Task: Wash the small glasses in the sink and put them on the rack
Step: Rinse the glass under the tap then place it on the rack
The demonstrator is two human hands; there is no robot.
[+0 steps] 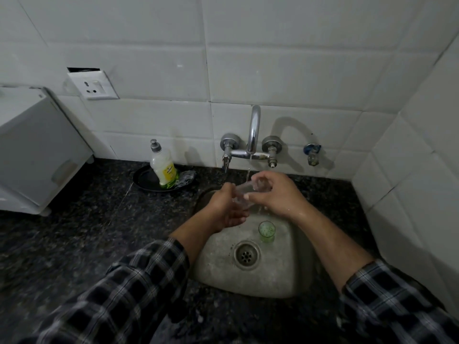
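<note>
- Here, nearest to me, is the sink (223, 276) with its drain (246, 254); a green glass (266, 230) stands upright in the sink, just beyond the drain.
- Over the far half of the sink, the left hand (228, 207) curls its fingers around the lower part of a clear glass (244, 192), which is tilted; the right hand (275, 192) grips the upper end.
- Behind the sink, the tap (254, 130) runs a thin stream onto this glass, so I judge that the rinsing step is in hand.
- To the left of the sink, a soap bottle (164, 170) stands on a black plate (144, 177).
- The next move calls for a firm hold on the wet glass to carry it to the rack, which I cannot see.
</note>
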